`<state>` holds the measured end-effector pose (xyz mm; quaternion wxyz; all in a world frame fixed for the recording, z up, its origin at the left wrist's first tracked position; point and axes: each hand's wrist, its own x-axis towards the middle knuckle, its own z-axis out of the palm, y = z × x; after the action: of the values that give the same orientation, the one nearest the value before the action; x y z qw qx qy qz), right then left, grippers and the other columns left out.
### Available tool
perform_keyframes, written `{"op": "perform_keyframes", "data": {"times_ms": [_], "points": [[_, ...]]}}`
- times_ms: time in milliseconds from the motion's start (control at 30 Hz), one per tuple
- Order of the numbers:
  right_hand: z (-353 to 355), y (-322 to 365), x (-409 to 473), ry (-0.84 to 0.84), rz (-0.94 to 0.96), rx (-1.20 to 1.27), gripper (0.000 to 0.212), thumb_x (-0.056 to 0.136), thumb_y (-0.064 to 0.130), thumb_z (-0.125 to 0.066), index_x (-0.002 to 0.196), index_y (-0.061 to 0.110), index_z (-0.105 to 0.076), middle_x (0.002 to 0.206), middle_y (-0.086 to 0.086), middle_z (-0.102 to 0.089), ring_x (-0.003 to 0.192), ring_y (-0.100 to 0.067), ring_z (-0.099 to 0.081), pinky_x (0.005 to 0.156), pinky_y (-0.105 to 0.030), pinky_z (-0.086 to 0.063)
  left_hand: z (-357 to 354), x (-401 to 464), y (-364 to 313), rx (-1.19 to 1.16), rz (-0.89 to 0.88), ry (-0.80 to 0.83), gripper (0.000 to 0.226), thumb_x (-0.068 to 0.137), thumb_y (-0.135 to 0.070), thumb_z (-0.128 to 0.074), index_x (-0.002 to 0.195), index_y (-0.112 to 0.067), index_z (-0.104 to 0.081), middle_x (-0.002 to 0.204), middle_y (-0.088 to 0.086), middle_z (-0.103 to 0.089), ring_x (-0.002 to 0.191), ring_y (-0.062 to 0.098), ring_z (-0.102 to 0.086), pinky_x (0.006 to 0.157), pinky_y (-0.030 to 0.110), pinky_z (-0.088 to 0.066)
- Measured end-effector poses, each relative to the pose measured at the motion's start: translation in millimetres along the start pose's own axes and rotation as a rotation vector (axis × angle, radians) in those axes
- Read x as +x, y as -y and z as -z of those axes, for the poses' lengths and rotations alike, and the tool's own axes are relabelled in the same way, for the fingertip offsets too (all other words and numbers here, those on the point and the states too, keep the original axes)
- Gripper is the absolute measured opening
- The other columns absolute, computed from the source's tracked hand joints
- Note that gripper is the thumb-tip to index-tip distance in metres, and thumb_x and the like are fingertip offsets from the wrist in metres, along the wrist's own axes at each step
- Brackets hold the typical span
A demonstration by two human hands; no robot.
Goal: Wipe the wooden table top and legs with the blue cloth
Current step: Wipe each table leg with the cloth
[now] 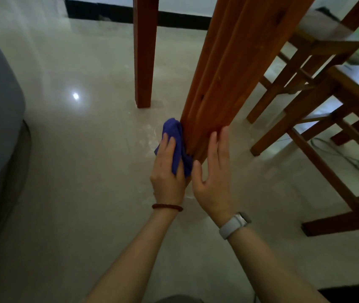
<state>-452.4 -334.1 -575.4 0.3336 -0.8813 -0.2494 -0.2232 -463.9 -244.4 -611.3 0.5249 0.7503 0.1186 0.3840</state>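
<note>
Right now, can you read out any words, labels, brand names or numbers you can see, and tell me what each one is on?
No readable text anywhere.
The watch on the right wrist: face turned away, nothing legible.
The blue cloth, the table leg and the chairs: no print or labels visible.

I am seeing the near table leg (229, 73) running off the top edge, its foot hiding behind my hands, blue cloth (177, 145) partly hiding under my left hand (168, 171), table top lying out of frame
</note>
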Motion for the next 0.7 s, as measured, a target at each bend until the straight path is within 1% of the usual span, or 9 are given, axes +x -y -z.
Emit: {"op": "perform_keyframes", "data": {"times_ms": [100, 200, 300, 467, 533, 567, 633, 667, 700], "points": [[-11.6, -20.6, -11.6, 0.095, 0.057, -0.110, 0.071, 0.091, 0.024, -0.035, 0.145, 0.026, 0.010, 0.153, 0.008, 0.015, 0.142, -0.016, 0.011, 0.118, -0.033, -0.004, -0.5, -23.7, 41.6, 0.071, 0.052, 0.100, 0.044, 0.088, -0.018, -0.049, 0.132, -0.011, -0.043, 0.136, 0.009, -0.045, 0.121, 0.022, -0.050, 0.100, 0.030, -0.042], [-16.2, -33.3, -16.1, 0.132, 0.092, -0.146, 0.073, 0.091, 0.022, -0.035, 0.143, 0.032, 0.016, 0.150, 0.016, 0.024, 0.142, -0.015, 0.012, 0.118, -0.042, -0.008, 2.0, -50.3, 77.8, 0.137, 0.377, 0.279, 0.046, 0.090, -0.008, -0.050, 0.135, -0.013, -0.040, 0.138, 0.011, -0.046, 0.119, 0.027, -0.052, 0.098, 0.028, -0.040], [-16.7, -33.0, -16.9, 0.138, 0.055, -0.127, 0.068, 0.090, 0.019, -0.035, 0.144, 0.027, 0.005, 0.154, 0.003, 0.011, 0.143, -0.021, 0.002, 0.116, -0.048, -0.015, 1.2, -64.5, 100.0, 0.231, 0.674, 0.511, 0.050, 0.092, -0.007, -0.043, 0.140, -0.016, -0.031, 0.137, 0.015, -0.046, 0.117, 0.031, -0.049, 0.097, 0.030, -0.038], [-12.2, -38.2, -25.2, 0.193, 0.050, -0.167, 0.064, 0.088, 0.015, -0.034, 0.144, 0.023, -0.006, 0.152, -0.004, -0.001, 0.142, -0.023, -0.004, 0.117, -0.039, -0.016, 7.7, -50.7, 109.8, 0.358, 0.816, 0.693, 0.041, 0.090, -0.008, -0.041, 0.130, -0.014, -0.045, 0.125, 0.020, -0.055, 0.112, 0.036, -0.052, 0.092, 0.035, -0.040], [-8.9, -42.4, -38.6, 0.246, -0.016, -0.153, 0.065, 0.087, 0.016, -0.033, 0.145, 0.022, -0.005, 0.154, 0.001, -0.001, 0.143, -0.018, -0.003, 0.117, -0.031, -0.012, 13.4, -41.4, 108.3, 0.347, 0.871, 0.616, 0.034, 0.089, -0.010, -0.043, 0.121, -0.014, -0.052, 0.116, 0.019, -0.060, 0.104, 0.034, -0.055, 0.087, 0.036, -0.044], [-7.1, -44.9, -45.9, 0.266, -0.063, -0.138, 0.064, 0.087, 0.017, -0.031, 0.146, 0.022, -0.004, 0.154, 0.003, -0.001, 0.142, -0.015, -0.003, 0.116, -0.030, -0.011, 15.9, -39.5, 105.0, 0.320, 0.879, 0.503, 0.032, 0.089, -0.011, -0.043, 0.119, -0.014, -0.052, 0.112, 0.017, -0.061, 0.100, 0.033, -0.057, 0.084, 0.036, -0.045], [-3.6, -49.9, -58.9, 0.297, -0.161, -0.100, 0.060, 0.088, 0.018, -0.031, 0.143, 0.025, -0.006, 0.151, 0.005, -0.002, 0.141, -0.012, -0.005, 0.115, -0.031, -0.011, 15.5, -42.6, 93.0, 0.272, 0.793, 0.235, 0.032, 0.090, -0.013, -0.044, 0.121, -0.014, -0.049, 0.106, 0.012, -0.062, 0.095, 0.030, -0.058, 0.083, 0.036, -0.047], [-2.0, -51.7, -63.2, 0.307, -0.203, -0.082, 0.059, 0.089, 0.017, -0.033, 0.141, 0.026, -0.007, 0.151, 0.006, -0.003, 0.141, -0.011, -0.007, 0.114, -0.030, -0.011, 12.2, -46.4, 85.5, 0.248, 0.724, 0.169, 0.034, 0.090, -0.013, -0.045, 0.124, -0.014, -0.048, 0.105, 0.009, -0.062, 0.094, 0.027, -0.058, 0.083, 0.035, -0.046], [-0.4, -52.9, -66.0, 0.313, -0.231, -0.067, 0.059, 0.089, 0.016, -0.034, 0.140, 0.027, -0.008, 0.150, 0.008, -0.004, 0.140, -0.009, -0.008, 0.114, -0.025, -0.010, 7.6, -51.3, 79.2, 0.237, 0.687, 0.198, 0.036, 0.089, -0.011, -0.045, 0.125, -0.013, -0.048, 0.104, 0.009, -0.062, 0.093, 0.026, -0.058, 0.082, 0.034, -0.045]]}}
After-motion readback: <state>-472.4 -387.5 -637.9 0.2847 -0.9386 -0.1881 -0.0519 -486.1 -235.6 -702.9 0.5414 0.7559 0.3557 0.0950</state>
